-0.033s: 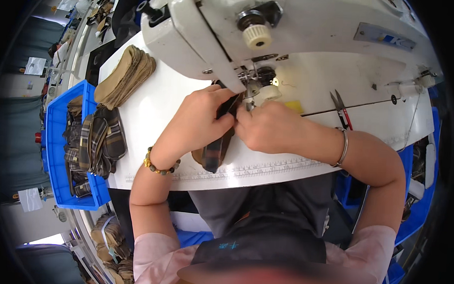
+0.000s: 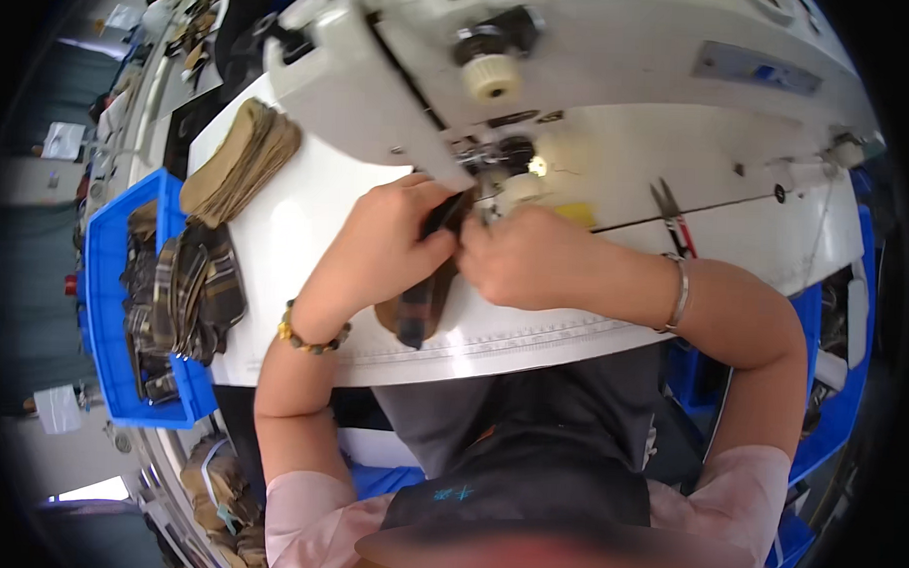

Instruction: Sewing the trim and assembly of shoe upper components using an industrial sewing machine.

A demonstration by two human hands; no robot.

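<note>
A long dark plaid piece of fabric with a brown layer (image 2: 419,308) lies on the white table under the sewing machine head (image 2: 411,92). My left hand (image 2: 391,244) is closed on its left side, thumb and fingers pressing it beside the needle area. From the right, my right hand (image 2: 528,257) pinches the edge of the same piece with bent fingers, just in front of the presser foot (image 2: 486,180). The hands nearly meet, and their fingertips are partly hidden. The lower end of the fabric sticks out below my left hand.
Red-handled thread snips (image 2: 675,222) lie right of my right hand, near a yellow patch (image 2: 577,214). A brown stack of cut pieces (image 2: 241,161) sits at the table's left. Plaid pieces (image 2: 199,290) overhang a blue bin (image 2: 103,312). A printed ruler (image 2: 503,338) follows the front edge.
The whole view has shifted slightly, so the machine and table sit a little farther left, with some blur. Both hands keep the same hold on the fabric.
</note>
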